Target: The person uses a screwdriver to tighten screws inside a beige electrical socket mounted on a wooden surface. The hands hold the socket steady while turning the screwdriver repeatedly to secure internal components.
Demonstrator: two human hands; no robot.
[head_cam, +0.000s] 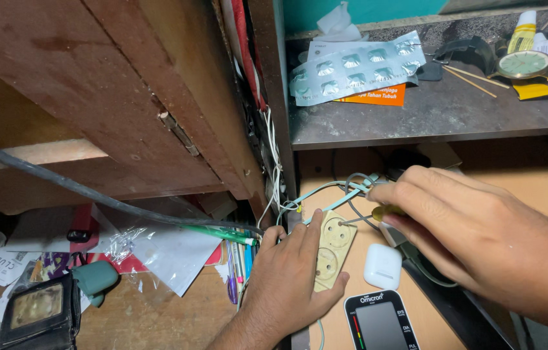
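My left hand [287, 279] grips a cream two-socket power strip [333, 249] from its left side and holds it against the wooden desk [352, 324]. My right hand [468, 227] holds a yellow-handled screwdriver [377, 213], and its metal tip touches the strip's upper end. Thin light-blue and grey wires [326, 191] run from the strip's top up to the cabinet edge.
A white earbud case [383, 266] and a blood pressure monitor [381, 322] lie just right of the strip. The shelf [429, 116] above holds pill blister packs [352, 68] and a wristwatch [524, 63]. A thick black cable [92, 194], papers, pens and a black wallet [39, 310] lie at the left.
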